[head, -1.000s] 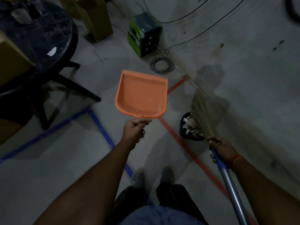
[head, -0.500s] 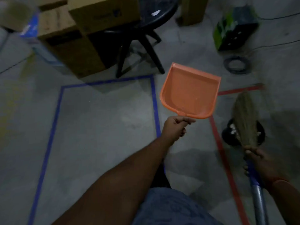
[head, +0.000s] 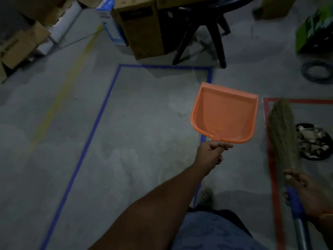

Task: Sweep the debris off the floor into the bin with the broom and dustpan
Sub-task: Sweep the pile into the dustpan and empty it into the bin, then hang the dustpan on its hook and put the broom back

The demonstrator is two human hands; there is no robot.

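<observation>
An orange dustpan (head: 225,116) is held up in the air, its tray empty, with my left hand (head: 210,154) closed on its short handle. My right hand (head: 306,190) grips the blue-and-metal handle of a straw broom (head: 282,136) at the right edge; the bristles point away from me. Partly behind the bristles, a round black bin (head: 324,156) sits on the floor inside a red tape outline, with pale scraps of debris (head: 311,136) inside it. The concrete floor inside the blue tape rectangle (head: 115,87) shows no debris.
A black plastic stool (head: 214,29) and a tall cardboard box (head: 142,27) stand at the top centre. More boxes (head: 21,40) pile at the top left. A green box (head: 317,27) and a coiled cable (head: 317,71) lie at the top right. A yellow line (head: 64,91) crosses the floor.
The view has swung left: the bin and red tape now lie at the right edge and the blue rectangle fills the middle. Both hands keep their grips on dustpan and broom.
</observation>
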